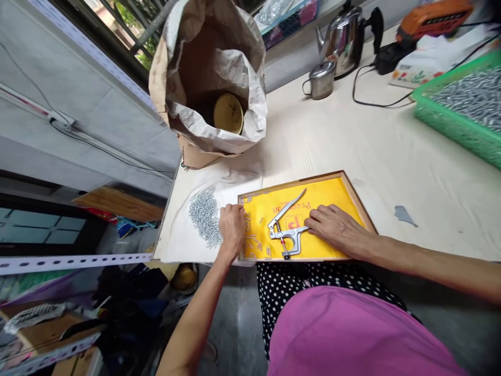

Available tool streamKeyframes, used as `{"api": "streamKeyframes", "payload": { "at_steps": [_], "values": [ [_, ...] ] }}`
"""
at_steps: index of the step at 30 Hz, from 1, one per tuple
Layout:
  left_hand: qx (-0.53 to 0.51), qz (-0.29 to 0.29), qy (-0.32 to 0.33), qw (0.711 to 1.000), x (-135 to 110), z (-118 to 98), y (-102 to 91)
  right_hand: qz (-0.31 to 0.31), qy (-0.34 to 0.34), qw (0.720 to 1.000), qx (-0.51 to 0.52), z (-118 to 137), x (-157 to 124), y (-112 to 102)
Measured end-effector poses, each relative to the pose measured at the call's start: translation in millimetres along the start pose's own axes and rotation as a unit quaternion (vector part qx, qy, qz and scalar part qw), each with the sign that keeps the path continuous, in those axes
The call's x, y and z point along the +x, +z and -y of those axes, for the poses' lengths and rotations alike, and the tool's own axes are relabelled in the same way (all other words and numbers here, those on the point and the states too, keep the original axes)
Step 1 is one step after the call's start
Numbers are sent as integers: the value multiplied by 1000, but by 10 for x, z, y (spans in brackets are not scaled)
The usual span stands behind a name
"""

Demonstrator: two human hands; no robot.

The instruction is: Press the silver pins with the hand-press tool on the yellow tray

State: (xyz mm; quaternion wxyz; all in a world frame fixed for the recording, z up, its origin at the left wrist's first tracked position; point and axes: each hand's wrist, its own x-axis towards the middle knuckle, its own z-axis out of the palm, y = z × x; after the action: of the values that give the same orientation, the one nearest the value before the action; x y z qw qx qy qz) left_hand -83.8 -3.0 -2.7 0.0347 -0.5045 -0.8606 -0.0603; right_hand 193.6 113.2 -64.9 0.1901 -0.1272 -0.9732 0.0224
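Note:
A shallow wooden tray (358,201) with a yellow lining stands at the table's front edge. In it lie silver snap-fastener pliers (287,232), their two handles spread apart. My right hand (338,230) reaches in from the right, its fingers closed at the end of the lower handle. My left hand (232,228) is at the tray's left rim with its fingers bent inward; what they pinch, if anything, is hidden. Small metal pins (256,243) are scattered in the tray's left end beside it. Left of that hand, a heap of similar metal pieces (204,216) lies on white cloth.
A large open paper sack (211,151) stands at the back left, a round yellowish thing inside. Behind are a lidded metal cup (322,81), a kettle (344,42) and a black cable (370,103). A green basket (454,125) of metal pieces and a grey scrap (405,214) are right.

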Motion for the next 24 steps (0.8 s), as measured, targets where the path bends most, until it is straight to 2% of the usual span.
{"api": "streamKeyframes", "payload": {
  "at_steps": [3, 5, 7, 12, 15, 19, 24],
  "values": [
    [83, 26, -68, 994, 23, 473, -84, -4, -4, 1000, -13, 6, 13, 39],
    [118, 64, -56, 989, 3, 702, -111, -3, -5, 1000, -22, 10, 13, 61],
    [147, 93, -25, 985, -22, 839, -115, 1, -3, 1000, -27, 13, 15, 70],
    [169, 118, 43, 978, 24, 930, -80, 41, -23, 999, 25, -12, 65, -4],
    [148, 128, 38, 980, 107, 949, -50, 58, -32, 996, 63, -43, 119, -111],
    [131, 138, 38, 981, 172, 971, -20, 75, -30, 996, 42, -73, 196, -260],
    [101, 110, 9, 989, 183, 1006, -33, 110, -16, 993, 33, -99, 283, -318]
  ]
}}
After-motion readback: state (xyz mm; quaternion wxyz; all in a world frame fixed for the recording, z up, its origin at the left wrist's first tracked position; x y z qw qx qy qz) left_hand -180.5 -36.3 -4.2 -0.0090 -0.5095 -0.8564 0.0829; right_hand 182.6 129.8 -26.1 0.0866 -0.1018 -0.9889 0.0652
